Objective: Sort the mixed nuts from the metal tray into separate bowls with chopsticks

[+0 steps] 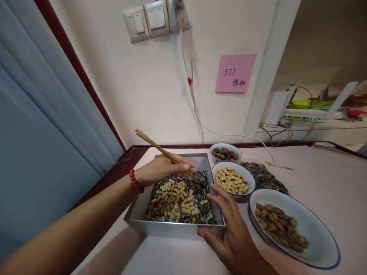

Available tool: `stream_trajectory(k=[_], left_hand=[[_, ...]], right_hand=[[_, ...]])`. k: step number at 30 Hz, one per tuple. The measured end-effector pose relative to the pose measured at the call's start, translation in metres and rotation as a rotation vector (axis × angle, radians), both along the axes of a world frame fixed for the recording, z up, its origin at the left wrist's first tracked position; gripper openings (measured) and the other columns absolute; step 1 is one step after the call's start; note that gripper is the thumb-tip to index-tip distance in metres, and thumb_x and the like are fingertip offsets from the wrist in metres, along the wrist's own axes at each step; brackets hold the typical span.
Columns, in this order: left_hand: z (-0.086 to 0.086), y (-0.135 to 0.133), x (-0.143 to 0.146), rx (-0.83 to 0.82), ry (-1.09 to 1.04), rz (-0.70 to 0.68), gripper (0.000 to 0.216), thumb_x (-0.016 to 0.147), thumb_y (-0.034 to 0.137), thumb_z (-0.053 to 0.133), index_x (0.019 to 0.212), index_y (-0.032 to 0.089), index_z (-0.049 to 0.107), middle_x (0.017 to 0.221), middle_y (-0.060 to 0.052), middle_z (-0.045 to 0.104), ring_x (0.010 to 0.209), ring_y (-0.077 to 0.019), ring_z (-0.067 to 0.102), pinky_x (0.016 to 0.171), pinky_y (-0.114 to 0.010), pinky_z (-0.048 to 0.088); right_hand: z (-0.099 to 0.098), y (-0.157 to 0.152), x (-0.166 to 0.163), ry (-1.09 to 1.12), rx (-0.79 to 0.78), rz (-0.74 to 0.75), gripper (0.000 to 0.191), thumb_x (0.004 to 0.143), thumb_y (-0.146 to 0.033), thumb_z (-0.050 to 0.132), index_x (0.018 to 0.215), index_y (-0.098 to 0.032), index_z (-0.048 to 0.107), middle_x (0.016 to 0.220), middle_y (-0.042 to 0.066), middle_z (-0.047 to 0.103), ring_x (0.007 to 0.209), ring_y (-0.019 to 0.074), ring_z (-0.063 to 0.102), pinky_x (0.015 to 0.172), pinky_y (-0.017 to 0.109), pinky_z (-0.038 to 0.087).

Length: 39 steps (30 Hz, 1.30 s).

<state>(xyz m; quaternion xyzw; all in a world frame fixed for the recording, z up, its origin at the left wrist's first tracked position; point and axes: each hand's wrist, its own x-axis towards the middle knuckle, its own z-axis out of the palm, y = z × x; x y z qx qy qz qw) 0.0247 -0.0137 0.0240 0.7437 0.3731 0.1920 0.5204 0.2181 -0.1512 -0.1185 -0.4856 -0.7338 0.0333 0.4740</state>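
Two chopsticks [157,146] in left hand [160,170], right hand [233,227] touching box [172,230]

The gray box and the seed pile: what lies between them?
In the head view, the bowl of peanuts lies between the gray box and the seed pile.

Brown chopsticks [156,145] are held aslant over an open grey box [177,230], where peanuts [172,191] and striped seeds [204,180] are mixed.
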Motion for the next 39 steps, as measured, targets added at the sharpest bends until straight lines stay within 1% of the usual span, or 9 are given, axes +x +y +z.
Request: stream_trajectory(k=[4,9,13,17,21,25,33,37,39], left_hand=[[-0.013,-0.008,0.003,-0.040,0.099,-0.112,0.028,0.082,0.034,0.072,0.103,0.016,0.076,0.091,-0.008,0.078,0.086,-0.0196,0.072,0.080,-0.033,0.057],[-0.028,-0.009,0.021,0.141,0.217,-0.342,0.022,0.084,0.028,0.069,0.100,0.017,0.078,0.087,-0.007,0.077,0.081,-0.0176,0.068,0.074,-0.027,0.054],[-0.038,-0.003,0.029,0.206,0.234,-0.423,0.020,0.084,0.023,0.068,0.100,0.018,0.078,0.090,-0.005,0.078,0.082,-0.0169,0.068,0.076,-0.026,0.053],[-0.041,0.000,0.031,0.272,0.292,-0.482,0.019,0.085,0.021,0.067,0.099,0.016,0.078,0.092,-0.006,0.078,0.083,-0.0170,0.068,0.077,-0.026,0.052],[-0.043,0.000,0.032,0.314,0.326,-0.504,0.018,0.084,0.021,0.068,0.099,0.017,0.079,0.090,-0.005,0.077,0.083,-0.0163,0.068,0.076,-0.023,0.051],[-0.042,0.001,0.032,0.286,0.319,-0.504,0.020,0.085,0.020,0.067,0.101,0.015,0.078,0.091,-0.007,0.077,0.084,-0.0168,0.068,0.078,-0.024,0.051],[-0.027,-0.003,0.031,0.185,0.253,-0.450,0.022,0.084,0.025,0.068,0.101,0.016,0.078,0.090,-0.006,0.078,0.082,-0.0164,0.068,0.075,-0.024,0.052],[-0.032,-0.007,0.034,0.154,0.238,-0.486,0.020,0.085,0.026,0.067,0.098,0.016,0.078,0.088,-0.005,0.078,0.081,-0.0167,0.067,0.075,-0.025,0.052],[-0.036,-0.007,0.034,0.199,0.270,-0.493,0.018,0.084,0.024,0.068,0.096,0.017,0.079,0.086,-0.004,0.077,0.079,-0.0166,0.067,0.074,-0.026,0.052]], right_hand=[[-0.002,-0.002,0.001,-0.018,-0.023,0.012,0.054,0.088,-0.040,0.062,0.133,-0.019,0.042,0.148,0.016,0.037,0.138,0.0322,0.036,0.106,0.055,0.043],[0.002,-0.003,0.002,-0.054,-0.016,0.023,0.053,0.089,-0.037,0.061,0.134,-0.018,0.041,0.148,0.015,0.036,0.139,0.0308,0.033,0.107,0.054,0.042],[0.005,-0.003,0.002,-0.076,-0.008,0.033,0.054,0.090,-0.038,0.060,0.135,-0.018,0.041,0.148,0.015,0.036,0.139,0.0300,0.033,0.107,0.052,0.043],[0.006,-0.003,0.003,-0.102,-0.025,0.025,0.054,0.090,-0.039,0.060,0.135,-0.017,0.041,0.148,0.015,0.036,0.139,0.0298,0.033,0.107,0.051,0.043],[0.007,-0.004,0.005,-0.117,-0.016,0.016,0.053,0.090,-0.040,0.059,0.134,-0.017,0.042,0.148,0.015,0.037,0.138,0.0308,0.035,0.106,0.051,0.043],[0.008,-0.004,0.005,-0.120,-0.022,0.015,0.053,0.090,-0.041,0.059,0.134,-0.018,0.043,0.148,0.015,0.038,0.138,0.0310,0.035,0.105,0.051,0.045],[0.006,-0.003,0.005,-0.100,-0.020,0.025,0.055,0.089,-0.041,0.061,0.135,-0.018,0.042,0.148,0.015,0.037,0.139,0.0311,0.036,0.106,0.052,0.044],[0.007,-0.003,0.005,-0.098,-0.031,0.024,0.055,0.088,-0.040,0.062,0.136,-0.019,0.042,0.148,0.015,0.038,0.139,0.0319,0.036,0.106,0.052,0.044],[0.007,-0.004,0.005,-0.097,-0.042,0.022,0.055,0.088,-0.040,0.062,0.135,-0.019,0.042,0.148,0.015,0.038,0.139,0.0325,0.036,0.106,0.054,0.044]])
